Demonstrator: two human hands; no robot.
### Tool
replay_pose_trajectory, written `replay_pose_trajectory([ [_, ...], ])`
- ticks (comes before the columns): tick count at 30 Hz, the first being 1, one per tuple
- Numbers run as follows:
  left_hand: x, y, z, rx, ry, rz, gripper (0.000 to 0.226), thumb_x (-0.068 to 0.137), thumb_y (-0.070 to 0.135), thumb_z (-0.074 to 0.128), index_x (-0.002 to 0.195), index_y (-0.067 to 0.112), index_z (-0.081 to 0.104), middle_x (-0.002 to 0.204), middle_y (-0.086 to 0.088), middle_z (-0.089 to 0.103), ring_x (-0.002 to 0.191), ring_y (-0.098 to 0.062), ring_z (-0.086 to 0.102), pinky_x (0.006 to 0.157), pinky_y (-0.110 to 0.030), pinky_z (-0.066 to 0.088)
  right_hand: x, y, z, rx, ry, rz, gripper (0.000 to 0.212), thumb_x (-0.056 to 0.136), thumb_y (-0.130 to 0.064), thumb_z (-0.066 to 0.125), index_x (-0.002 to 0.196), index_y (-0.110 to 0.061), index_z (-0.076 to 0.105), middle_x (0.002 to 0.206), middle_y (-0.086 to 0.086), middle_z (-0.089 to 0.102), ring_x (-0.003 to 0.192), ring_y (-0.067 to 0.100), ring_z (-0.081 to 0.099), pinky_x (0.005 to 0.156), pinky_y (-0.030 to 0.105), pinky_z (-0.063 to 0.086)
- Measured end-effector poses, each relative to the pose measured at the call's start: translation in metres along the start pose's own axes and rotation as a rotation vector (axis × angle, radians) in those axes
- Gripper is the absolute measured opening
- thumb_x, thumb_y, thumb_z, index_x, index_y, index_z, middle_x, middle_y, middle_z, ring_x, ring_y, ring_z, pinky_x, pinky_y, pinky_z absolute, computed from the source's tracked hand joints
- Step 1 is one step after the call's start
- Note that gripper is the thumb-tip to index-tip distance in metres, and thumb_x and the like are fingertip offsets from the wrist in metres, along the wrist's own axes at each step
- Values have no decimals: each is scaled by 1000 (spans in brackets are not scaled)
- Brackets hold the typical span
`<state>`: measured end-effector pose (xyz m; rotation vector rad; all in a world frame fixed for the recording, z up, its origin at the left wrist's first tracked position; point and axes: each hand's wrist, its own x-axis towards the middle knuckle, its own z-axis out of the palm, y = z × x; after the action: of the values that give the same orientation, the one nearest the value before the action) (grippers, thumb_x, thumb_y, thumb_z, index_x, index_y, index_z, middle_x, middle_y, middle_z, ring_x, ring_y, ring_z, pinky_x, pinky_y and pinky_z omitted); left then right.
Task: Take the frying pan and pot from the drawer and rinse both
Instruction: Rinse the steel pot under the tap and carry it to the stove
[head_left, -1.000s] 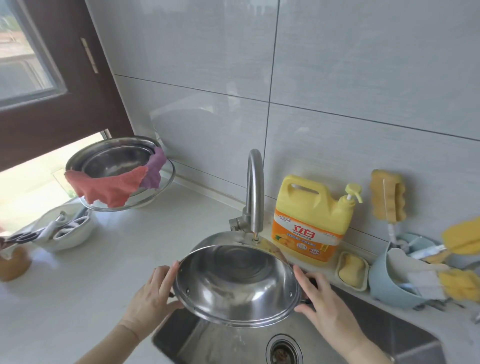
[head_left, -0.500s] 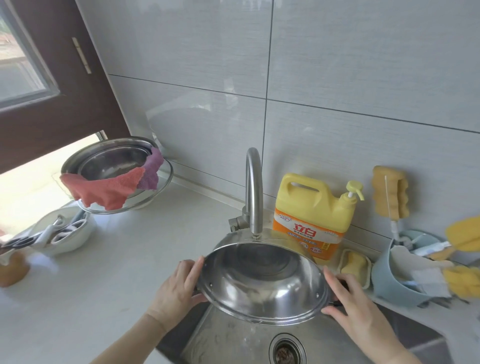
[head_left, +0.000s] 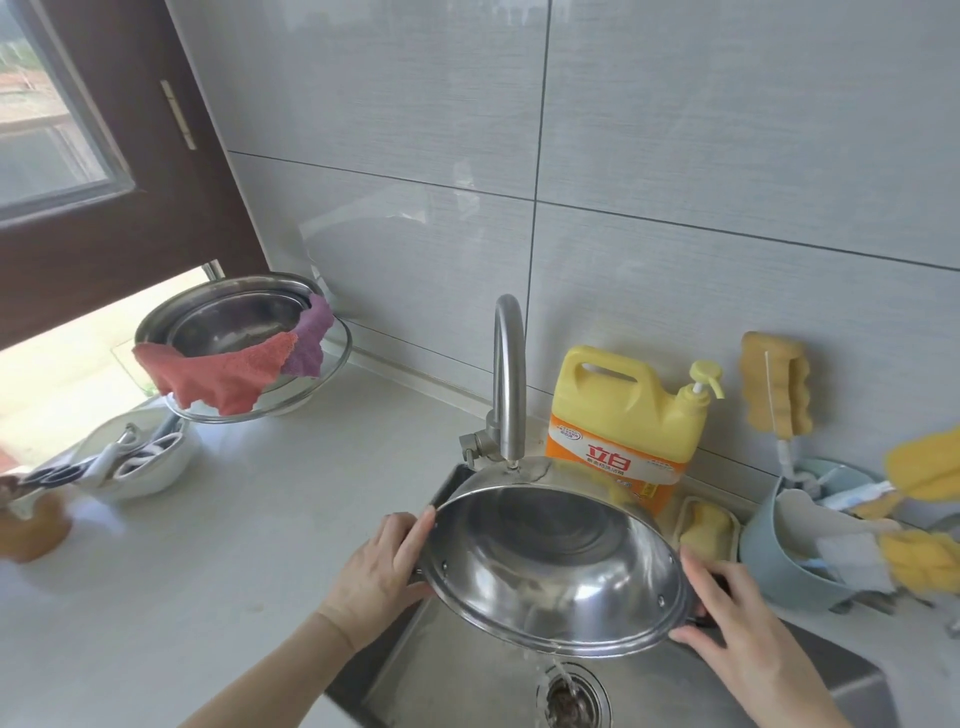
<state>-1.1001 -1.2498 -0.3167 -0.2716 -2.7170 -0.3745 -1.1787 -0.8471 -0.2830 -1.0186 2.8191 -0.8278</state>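
Pot (head_left: 550, 566) rinse looks nearly done: left hand (head_left: 376, 566) and right hand (head_left: 737, 618) grip its side handles, tipping water down the sink (head_left: 457, 686). No frying pan visible.

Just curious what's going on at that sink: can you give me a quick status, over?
Left hand and right hand grip the pot by its sides. Pot tilted over sink, water pouring toward drain. Nothing in the way.

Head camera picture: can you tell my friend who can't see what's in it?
Two hands, left and right, tilt a steel pot over the sink, pouring water toward the drain. Yellow dish soap stands behind.
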Motion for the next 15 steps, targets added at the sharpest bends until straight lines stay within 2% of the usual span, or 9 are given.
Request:
replay_pose_trajectory([
  [2, -11, -9, -8, -10, 2, -47, 135, 59, 41, 91, 157, 16, 1, 105, -6, 44, 79, -17, 48, 48, -27, 49, 9, -8, 8, 9, -3, -35, 138, 47, -12, 97, 154, -39, 14, 110, -8, 44, 82, -1, 53, 61, 16, 48],
  [5, -29, -22, -21, -23, -1, -90, 118, 72, 47, 81, 157, 18, 5, 106, -5, 44, 65, -16, 62, 45, -24, 48, 23, -22, 18, -4, 3, -99, 130, 56, -13, 94, 155, -37, 14, 109, -6, 45, 76, 4, 59, 58, 18, 49],
  [7, -40, -28, -29, 2, 44, -106, 86, 90, 61, 51, 153, 15, 15, 106, -4, 44, 61, -13, 64, 42, -23, 48, 31, -29, 25, -13, 13, -132, 126, 60, -13, 92, 155, -36, 13, 110, -4, 46, 73, 7, 61, 55, 22, 51],
  [8, -43, -31, -33, 17, 55, -120, 79, 94, 65, 39, 150, 14, 19, 106, -3, 44, 61, -11, 64, 41, -23, 48, 36, -33, 28, -22, 17, -145, 126, 60, -14, 92, 155, -35, 12, 110, -3, 47, 73, 7, 61, 56, 23, 52],
  [10, -49, -36, -36, 41, 41, -142, 76, 95, 67, 31, 150, 15, 20, 105, -3, 44, 62, -8, 62, 40, -24, 48, 44, -40, 31, -44, 24, -158, 127, 60, -16, 92, 155, -36, 11, 108, -2, 49, 72, 8, 60, 57, 23, 52],
  [15, -51, -39, -40, 53, 66, -111, 77, 95, 66, 34, 149, 13, 20, 104, -4, 45, 62, -11, 61, 43, -27, 51, 44, -45, 30, -85, 25, -150, 127, 60, -22, 92, 154, -38, 8, 106, -3, 49, 69, 6, 59, 55, 19, 50],
])
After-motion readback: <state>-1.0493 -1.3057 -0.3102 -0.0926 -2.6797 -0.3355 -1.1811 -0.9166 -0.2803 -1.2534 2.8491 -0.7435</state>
